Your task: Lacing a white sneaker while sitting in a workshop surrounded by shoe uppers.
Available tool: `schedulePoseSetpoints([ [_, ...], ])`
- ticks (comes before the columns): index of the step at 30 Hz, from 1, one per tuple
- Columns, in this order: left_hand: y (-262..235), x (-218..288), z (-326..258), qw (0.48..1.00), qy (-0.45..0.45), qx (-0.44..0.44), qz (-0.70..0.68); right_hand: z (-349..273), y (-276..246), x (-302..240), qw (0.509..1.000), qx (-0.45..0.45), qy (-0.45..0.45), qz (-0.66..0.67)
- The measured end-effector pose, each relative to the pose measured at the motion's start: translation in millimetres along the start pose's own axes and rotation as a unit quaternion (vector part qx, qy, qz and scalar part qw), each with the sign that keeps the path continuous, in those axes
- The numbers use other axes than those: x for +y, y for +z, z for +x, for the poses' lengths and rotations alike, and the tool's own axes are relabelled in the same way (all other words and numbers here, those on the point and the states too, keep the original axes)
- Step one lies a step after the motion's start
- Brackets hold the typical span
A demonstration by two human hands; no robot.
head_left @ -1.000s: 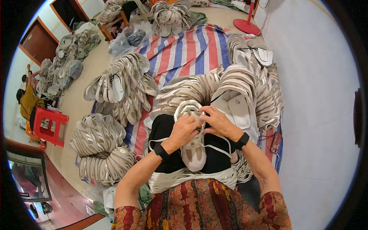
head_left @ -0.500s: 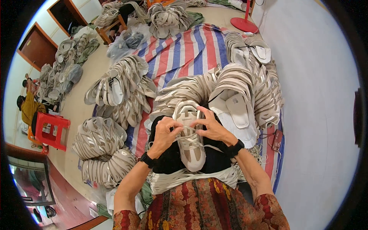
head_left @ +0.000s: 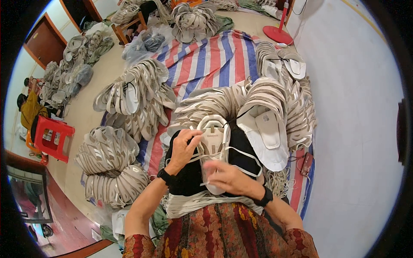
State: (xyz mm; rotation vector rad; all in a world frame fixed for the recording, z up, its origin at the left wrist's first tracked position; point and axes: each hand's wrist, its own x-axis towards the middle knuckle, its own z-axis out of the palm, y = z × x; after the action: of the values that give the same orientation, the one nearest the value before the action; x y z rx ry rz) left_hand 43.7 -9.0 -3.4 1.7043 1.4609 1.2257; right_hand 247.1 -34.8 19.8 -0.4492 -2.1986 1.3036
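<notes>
At the frame's left edge stands a red stool (head_left: 52, 137), with bundled shoe uppers (head_left: 112, 165) heaped beside it. At centre, the left hand (head_left: 184, 148) pinches a white lace (head_left: 194, 160) of the pale shoe upper (head_left: 214, 146) lying on a black cloth (head_left: 189, 176). The right hand (head_left: 230, 178) covers the upper's near end, fingers curled on it. A striped tarp (head_left: 215, 60) lies in the upper centre.

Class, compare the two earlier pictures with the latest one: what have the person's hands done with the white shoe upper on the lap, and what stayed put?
The right hand has slid from the top of the white shoe upper down to its near end, drawing the white lace out sideways. The left hand stayed by the upper's left edge, its grip pinching lace. The upper remains on the black lap cloth; the bundled uppers and red plastic stool have not moved.
</notes>
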Motion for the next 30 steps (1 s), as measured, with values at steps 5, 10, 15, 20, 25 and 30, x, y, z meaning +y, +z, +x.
schedulePoseSetpoints([
  [5, 8.5, -17.1, 18.4, 0.997, 0.027, -0.037, 0.064, 4.1, -9.2, 22.8, 0.959, 0.206, 0.088, -0.173],
  [10, 5.4, -22.5, 19.7, 0.983, 0.007, -0.163, 0.081, 10.5, -7.2, 44.4, 0.939, 0.232, 0.104, -0.231],
  [15, 1.1, -19.9, 19.5, 0.979, -0.002, -0.188, 0.077, 16.3, 2.9, 41.3, 0.899, 0.199, 0.122, -0.371],
  [20, 1.2, -22.9, 16.2, 0.978, 0.009, -0.190, 0.082, 23.7, -2.5, 45.7, 0.884, 0.105, 0.126, -0.439],
  [25, 7.2, -29.9, 12.8, 0.987, 0.032, -0.139, 0.076, 36.4, -8.5, 57.7, 0.973, 0.098, 0.107, -0.179],
  [30, 5.6, -27.1, 11.0, 0.988, 0.050, -0.129, 0.071, 29.2, -4.5, 48.4, 0.964, 0.142, 0.111, -0.194],
])
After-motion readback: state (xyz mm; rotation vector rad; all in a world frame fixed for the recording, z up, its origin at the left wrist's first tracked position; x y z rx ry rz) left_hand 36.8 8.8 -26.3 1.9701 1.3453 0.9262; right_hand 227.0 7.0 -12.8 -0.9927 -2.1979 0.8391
